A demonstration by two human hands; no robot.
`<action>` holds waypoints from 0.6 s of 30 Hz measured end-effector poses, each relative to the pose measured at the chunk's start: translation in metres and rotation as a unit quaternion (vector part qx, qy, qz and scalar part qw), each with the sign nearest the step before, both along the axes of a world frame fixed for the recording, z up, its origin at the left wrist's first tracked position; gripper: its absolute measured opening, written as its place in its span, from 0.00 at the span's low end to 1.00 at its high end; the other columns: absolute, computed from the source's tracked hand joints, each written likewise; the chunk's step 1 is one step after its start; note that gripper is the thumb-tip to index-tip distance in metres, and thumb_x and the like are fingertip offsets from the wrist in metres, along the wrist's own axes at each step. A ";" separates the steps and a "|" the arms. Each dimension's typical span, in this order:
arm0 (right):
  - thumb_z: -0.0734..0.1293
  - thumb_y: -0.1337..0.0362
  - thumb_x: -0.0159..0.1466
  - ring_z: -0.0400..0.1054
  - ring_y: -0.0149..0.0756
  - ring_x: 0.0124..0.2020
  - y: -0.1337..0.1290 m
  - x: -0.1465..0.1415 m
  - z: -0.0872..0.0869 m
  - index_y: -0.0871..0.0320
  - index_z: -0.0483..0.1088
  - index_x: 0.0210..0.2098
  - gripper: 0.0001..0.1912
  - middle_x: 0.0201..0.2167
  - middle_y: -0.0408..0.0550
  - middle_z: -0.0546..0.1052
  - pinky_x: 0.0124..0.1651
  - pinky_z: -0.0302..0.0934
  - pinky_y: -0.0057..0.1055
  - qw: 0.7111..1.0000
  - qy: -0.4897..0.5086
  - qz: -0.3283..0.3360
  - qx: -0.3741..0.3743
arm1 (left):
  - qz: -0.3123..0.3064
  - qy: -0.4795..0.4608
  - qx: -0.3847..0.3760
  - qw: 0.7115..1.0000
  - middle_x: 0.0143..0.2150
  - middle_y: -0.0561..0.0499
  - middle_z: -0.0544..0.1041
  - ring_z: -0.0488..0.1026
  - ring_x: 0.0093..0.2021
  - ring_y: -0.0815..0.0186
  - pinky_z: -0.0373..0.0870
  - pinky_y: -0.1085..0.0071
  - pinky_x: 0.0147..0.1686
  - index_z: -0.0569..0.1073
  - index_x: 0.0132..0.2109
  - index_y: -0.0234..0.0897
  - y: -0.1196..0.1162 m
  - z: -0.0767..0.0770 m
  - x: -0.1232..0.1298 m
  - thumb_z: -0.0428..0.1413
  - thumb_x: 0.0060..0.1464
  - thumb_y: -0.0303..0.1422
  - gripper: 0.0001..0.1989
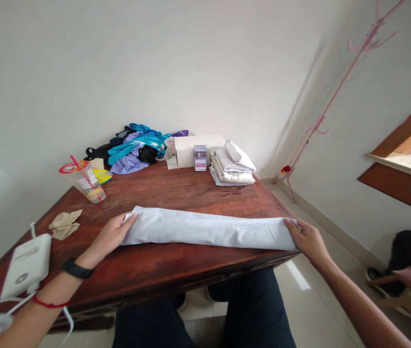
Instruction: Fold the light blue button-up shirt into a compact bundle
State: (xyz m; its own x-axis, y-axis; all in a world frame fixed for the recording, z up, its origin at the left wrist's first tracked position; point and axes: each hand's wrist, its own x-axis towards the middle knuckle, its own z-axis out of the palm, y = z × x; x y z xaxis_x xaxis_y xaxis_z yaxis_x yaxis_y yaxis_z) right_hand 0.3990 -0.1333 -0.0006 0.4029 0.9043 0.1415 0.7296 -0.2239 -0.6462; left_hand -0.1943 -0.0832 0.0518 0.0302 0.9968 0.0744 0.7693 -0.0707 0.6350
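Observation:
A pale grey-white cloth [209, 231], folded into a long flat strip, lies along the front of the wooden table. At its left end, my left hand [116, 229] pinches the cloth between thumb and fingers. My right hand [307, 237] grips the opposite end near the table's right front corner, thumb on top. Some fingers of both hands are hidden under the fabric. What kind of garment or sheet the cloth is does not show in its folded state.
A stack of folded white cloths [232, 164] sits at the back right beside a white box [185, 151]. Crumpled clothes [133, 147] are heaped at the back left. A plastic cup [89, 181], a crumpled napkin [65, 224] and a cabled white power bank [27, 266] stand left.

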 end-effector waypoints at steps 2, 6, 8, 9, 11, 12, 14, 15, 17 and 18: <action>0.58 0.42 0.66 0.70 0.44 0.30 0.012 -0.001 -0.001 0.59 0.77 0.33 0.28 0.26 0.52 0.77 0.30 0.58 0.31 0.997 -0.063 -0.028 -0.037 | 0.015 0.057 0.020 0.998 0.36 0.48 0.82 0.77 0.40 0.55 0.71 0.70 0.40 0.73 0.35 0.37 0.012 -0.005 0.008 0.42 0.62 0.58 0.30; 0.56 0.49 0.70 0.75 0.50 0.40 0.021 -0.010 0.003 0.58 0.79 0.41 0.26 0.39 0.59 0.82 0.39 0.61 0.35 0.983 -0.161 -0.007 -0.088 | 0.047 0.207 -0.006 0.977 0.40 0.41 0.82 0.79 0.45 0.50 0.69 0.67 0.41 0.75 0.40 0.39 0.026 -0.012 0.020 0.39 0.66 0.47 0.24; 0.54 0.50 0.71 0.76 0.52 0.41 0.020 -0.018 0.006 0.57 0.79 0.45 0.26 0.42 0.61 0.82 0.40 0.62 0.37 0.973 -0.199 -0.012 -0.112 | 0.076 0.271 -0.033 0.959 0.42 0.38 0.82 0.80 0.45 0.47 0.69 0.64 0.39 0.76 0.46 0.39 0.027 -0.011 0.027 0.38 0.67 0.47 0.25; 0.54 0.50 0.71 0.76 0.52 0.41 0.018 -0.022 0.007 0.57 0.79 0.46 0.26 0.43 0.62 0.82 0.40 0.62 0.38 0.968 -0.216 -0.020 -0.123 | 0.087 0.292 -0.044 0.951 0.43 0.37 0.82 0.80 0.45 0.46 0.69 0.63 0.39 0.76 0.48 0.40 0.026 -0.010 0.030 0.37 0.68 0.47 0.27; 0.53 0.50 0.72 0.76 0.53 0.39 0.014 -0.027 0.009 0.57 0.79 0.47 0.27 0.42 0.63 0.82 0.40 0.63 0.40 0.960 -0.240 -0.033 -0.139 | 0.100 0.316 -0.057 0.942 0.43 0.36 0.82 0.80 0.44 0.44 0.69 0.61 0.38 0.76 0.50 0.40 0.024 -0.006 0.036 0.35 0.68 0.49 0.29; 0.52 0.50 0.72 0.76 0.53 0.38 0.013 -0.028 0.010 0.57 0.79 0.47 0.27 0.41 0.63 0.82 0.39 0.62 0.40 0.958 -0.248 -0.036 -0.142 | 0.105 0.319 -0.057 0.940 0.43 0.35 0.82 0.80 0.44 0.43 0.69 0.60 0.37 0.76 0.51 0.41 0.024 -0.004 0.038 0.35 0.68 0.50 0.30; 0.52 0.49 0.72 0.76 0.53 0.38 0.012 -0.025 0.009 0.56 0.79 0.46 0.28 0.41 0.62 0.81 0.39 0.62 0.39 0.958 -0.249 -0.036 -0.140 | 0.112 0.314 -0.050 0.941 0.43 0.35 0.82 0.79 0.44 0.42 0.68 0.60 0.36 0.76 0.51 0.41 0.027 0.000 0.039 0.35 0.67 0.51 0.29; 0.51 0.49 0.72 0.75 0.52 0.39 0.012 -0.023 0.009 0.56 0.78 0.45 0.28 0.41 0.62 0.81 0.39 0.61 0.39 0.960 -0.243 -0.034 -0.135 | 0.113 0.305 -0.042 0.945 0.43 0.36 0.82 0.79 0.44 0.43 0.68 0.61 0.36 0.76 0.50 0.41 0.030 0.002 0.037 0.36 0.67 0.50 0.28; 0.51 0.48 0.71 0.75 0.52 0.40 0.014 -0.016 0.006 0.57 0.78 0.43 0.28 0.40 0.61 0.81 0.39 0.61 0.37 0.967 -0.222 -0.032 -0.121 | 0.099 0.265 -0.015 0.959 0.42 0.38 0.82 0.79 0.44 0.46 0.67 0.63 0.37 0.75 0.46 0.40 0.040 0.002 0.032 0.38 0.67 0.49 0.25; 0.51 0.48 0.71 0.75 0.51 0.40 0.015 -0.013 0.004 0.57 0.78 0.42 0.28 0.39 0.60 0.81 0.39 0.60 0.37 0.970 -0.212 -0.032 -0.114 | 0.081 0.237 0.003 0.968 0.41 0.40 0.82 0.79 0.43 0.49 0.67 0.65 0.38 0.73 0.43 0.40 0.045 0.001 0.029 0.38 0.67 0.48 0.24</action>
State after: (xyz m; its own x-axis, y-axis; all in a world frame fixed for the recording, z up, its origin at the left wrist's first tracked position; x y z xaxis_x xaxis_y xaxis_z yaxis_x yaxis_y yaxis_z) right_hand 0.3863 -0.1181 0.0034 0.4093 0.9061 0.1066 0.8984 -0.3800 -0.2200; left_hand -0.1654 -0.0379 0.0529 -0.0949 0.9909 0.0959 0.9754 0.0733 0.2080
